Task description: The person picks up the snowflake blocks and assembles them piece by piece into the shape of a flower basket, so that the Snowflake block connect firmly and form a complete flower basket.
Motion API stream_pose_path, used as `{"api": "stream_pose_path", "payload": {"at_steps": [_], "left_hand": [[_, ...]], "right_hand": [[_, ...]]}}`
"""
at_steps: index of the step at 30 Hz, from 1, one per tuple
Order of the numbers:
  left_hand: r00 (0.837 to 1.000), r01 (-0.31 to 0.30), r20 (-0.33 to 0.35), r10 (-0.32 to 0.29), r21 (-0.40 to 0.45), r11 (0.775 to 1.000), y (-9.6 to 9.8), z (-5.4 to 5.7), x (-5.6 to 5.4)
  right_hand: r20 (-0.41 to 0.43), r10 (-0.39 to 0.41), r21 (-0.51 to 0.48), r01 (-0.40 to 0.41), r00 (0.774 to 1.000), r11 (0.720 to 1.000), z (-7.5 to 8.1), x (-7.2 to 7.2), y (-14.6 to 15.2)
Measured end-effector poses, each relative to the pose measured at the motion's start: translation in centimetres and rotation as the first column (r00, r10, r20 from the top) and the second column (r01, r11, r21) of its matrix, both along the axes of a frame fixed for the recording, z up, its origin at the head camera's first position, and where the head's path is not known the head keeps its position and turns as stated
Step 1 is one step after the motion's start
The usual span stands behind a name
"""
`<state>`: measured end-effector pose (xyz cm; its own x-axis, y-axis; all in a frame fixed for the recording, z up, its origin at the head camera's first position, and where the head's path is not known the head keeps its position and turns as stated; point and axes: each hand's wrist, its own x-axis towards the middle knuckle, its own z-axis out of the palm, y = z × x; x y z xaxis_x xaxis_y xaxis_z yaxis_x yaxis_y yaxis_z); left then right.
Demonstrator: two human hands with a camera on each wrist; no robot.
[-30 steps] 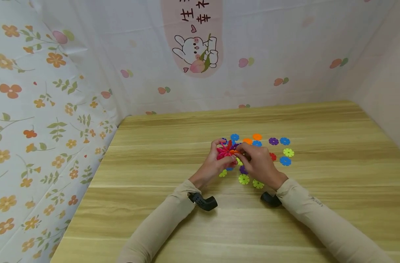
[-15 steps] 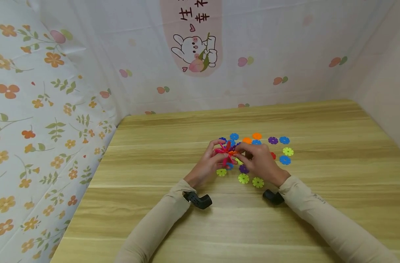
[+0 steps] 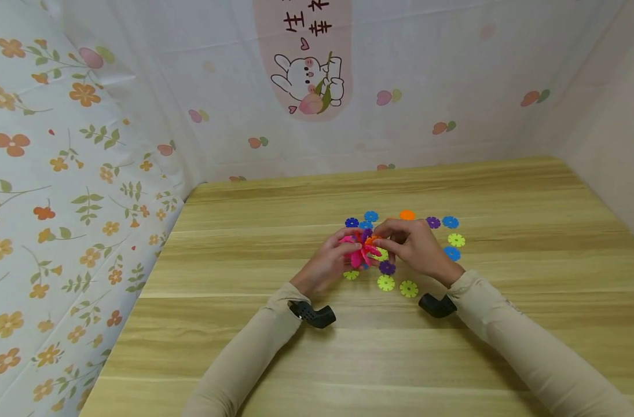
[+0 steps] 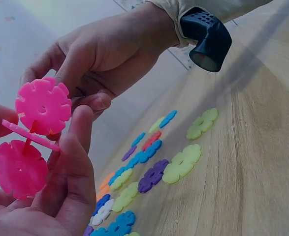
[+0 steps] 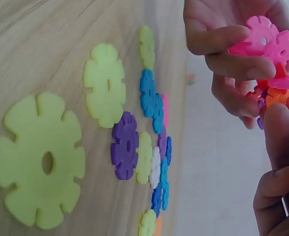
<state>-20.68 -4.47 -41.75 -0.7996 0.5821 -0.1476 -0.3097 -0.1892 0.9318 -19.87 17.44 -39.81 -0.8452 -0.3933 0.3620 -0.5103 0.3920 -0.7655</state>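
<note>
In the head view my left hand (image 3: 327, 260) grips a cluster of interlocked notched flower discs. Several are pink (image 3: 355, 259); red, purple and orange ones join them. My right hand (image 3: 418, 246) pinches the orange disc (image 3: 373, 240) at the cluster's right side. The left wrist view shows pink discs (image 4: 43, 105) slotted at angles to each other, near the left fingers (image 4: 75, 172). From the right wrist, the orange disc (image 5: 277, 96) meets the right fingertips, with pink discs (image 5: 262, 37) above it in the left hand. Fingers partly hide the joints.
Loose discs lie flat around and beneath the hands: lime (image 3: 408, 289), purple (image 3: 387, 267), blue (image 3: 450, 222), orange (image 3: 407, 215) and others, including a white one (image 4: 103, 212). The wooden table (image 3: 244, 243) meets a patterned cloth (image 3: 217, 116) behind and at left.
The cluster has turned in my left hand, so its pink discs face differently. My right hand has shifted slightly, still at the orange disc, and now covers the red disc on the table.
</note>
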Motion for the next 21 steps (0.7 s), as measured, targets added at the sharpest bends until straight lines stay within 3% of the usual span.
{"api": "stream_pose_path", "payload": {"at_steps": [6,10,12,17,21], "left_hand": [[0.999,-0.018,-0.031,0.018,-0.016,1.000,0.2,0.0,0.0],[0.997,-0.059,-0.059,0.058,-0.018,0.998,0.1,-0.2,0.0],[0.995,-0.083,-0.057,0.082,-0.029,0.996,0.0,-0.2,0.0],[0.993,-0.116,-0.038,0.114,-0.050,0.992,-0.2,-0.2,0.0],[0.993,-0.116,-0.035,0.115,-0.043,0.992,-0.2,-0.1,0.1]], "right_hand": [[-0.005,-0.023,0.010,0.023,1.000,1.000,-0.1,0.0,0.2],[-0.056,-0.053,0.032,0.055,0.997,0.998,0.1,0.0,1.0],[-0.043,-0.075,0.050,0.078,0.996,0.996,0.6,0.0,1.8],[0.013,-0.129,0.211,0.123,0.992,0.970,1.2,0.1,4.6],[0.039,-0.113,0.394,0.088,0.993,0.915,1.0,0.0,6.6]]}}
